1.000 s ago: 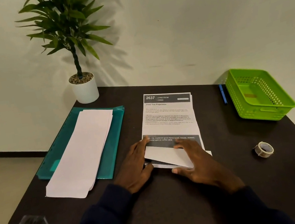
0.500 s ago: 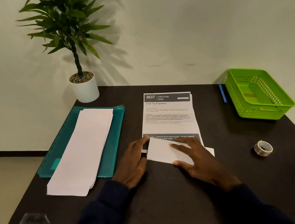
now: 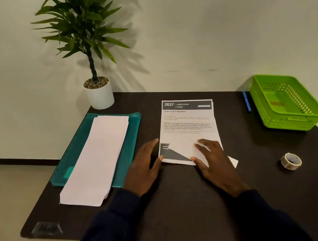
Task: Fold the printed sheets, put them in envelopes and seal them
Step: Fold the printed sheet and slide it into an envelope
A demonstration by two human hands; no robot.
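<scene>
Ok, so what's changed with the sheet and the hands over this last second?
The right hand carried the near flap of the printed sheet farther up the page, now skewed, and presses it flat. The left hand slid off the flap to the sheet's left edge. The white stack, tape roll and green basket stayed put.

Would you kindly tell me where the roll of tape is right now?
In the head view, the tape roll lies on the right side of the table, nearer the person than the green basket and right of the right hand.
</scene>
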